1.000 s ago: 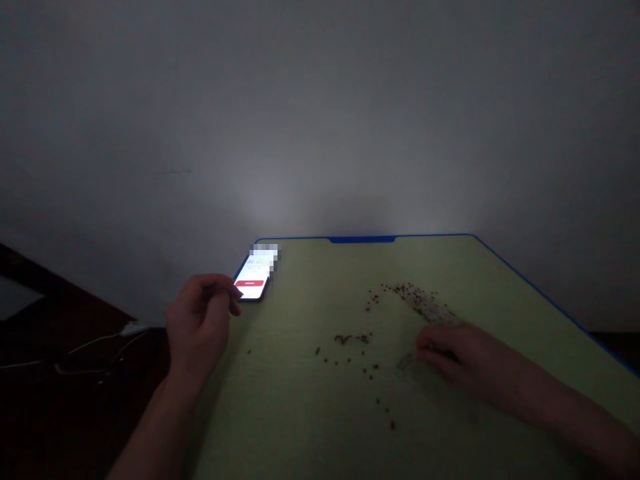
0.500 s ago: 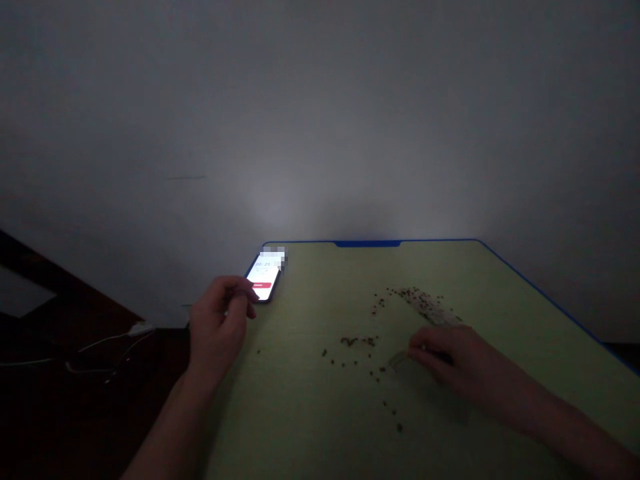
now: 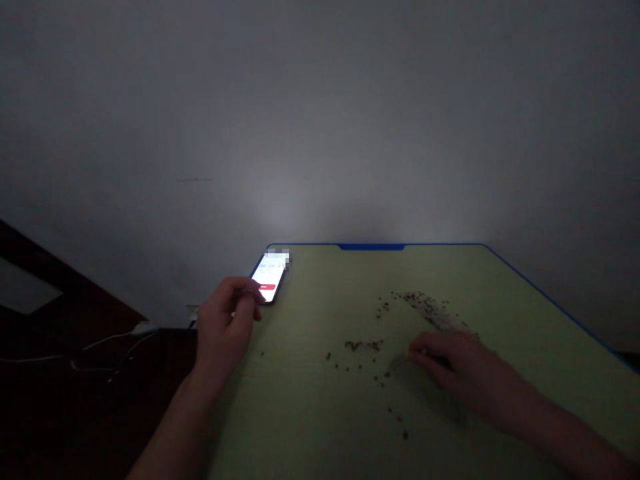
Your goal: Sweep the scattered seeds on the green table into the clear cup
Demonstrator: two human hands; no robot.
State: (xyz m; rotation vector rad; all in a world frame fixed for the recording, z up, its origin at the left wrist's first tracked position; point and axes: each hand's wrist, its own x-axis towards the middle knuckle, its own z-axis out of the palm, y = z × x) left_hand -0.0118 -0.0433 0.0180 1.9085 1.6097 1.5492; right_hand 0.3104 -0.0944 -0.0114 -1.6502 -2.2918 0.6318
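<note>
My left hand is closed at the table's left side, thumb and fingers curled together beside the lower end of a lit phone. Anything between those fingers is too dark to make out. My right hand pinches at the right, just above the tabletop. From its fingertips a faint, see-through curved edge reaches left; its kind does not show. Small dark bits like beans or seeds are scattered left of this hand. A denser pile lies behind it, partly covered by the hand.
The pale green table has a blue rim and stands against a grey wall. White cables and a plug run along the dark floor at the left. The room is dim.
The view has shifted slightly, so the table and phone appear a little further right. Both hands keep their closed poses. The see-through edge at my right fingertips looks fainter.
</note>
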